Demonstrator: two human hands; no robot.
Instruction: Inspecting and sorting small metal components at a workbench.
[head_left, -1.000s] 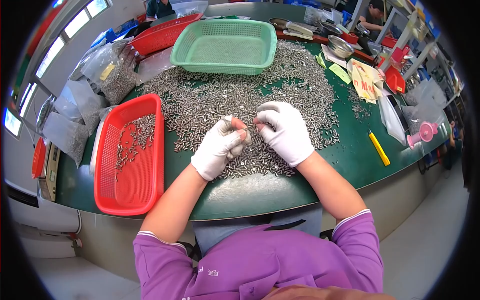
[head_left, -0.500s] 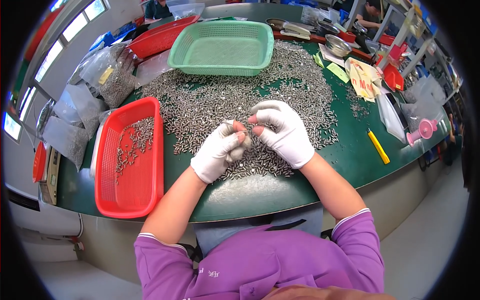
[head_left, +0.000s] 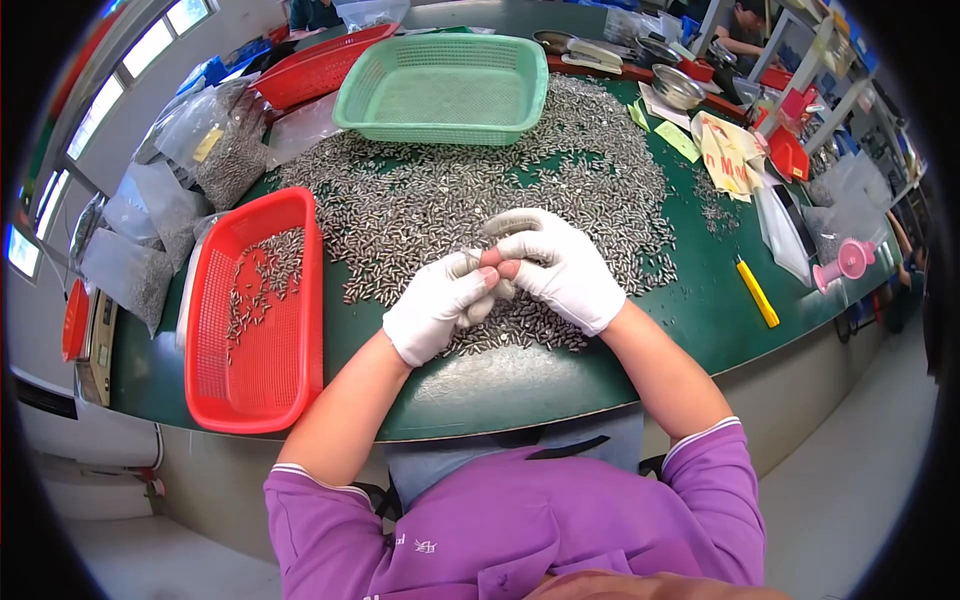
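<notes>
Right now both gloved hands meet at the centre of the frame, fingertips pinched together over the near edge of the metal pins (head_left: 450, 210) heaped on the green counter (head_left: 700, 310). The left hand (head_left: 437, 308) is curled shut around a small clutch of pins; the right hand (head_left: 565, 265) nips at the same spot, fingers bent, though what it grips is hidden. The heap spreads up-frame from the hands, pins lying every which way. The red basket (head_left: 300, 330), lower left, sits just beside the left hand, clearly the nearer one; the green basket (head_left: 440, 115) waits at the top.
</notes>
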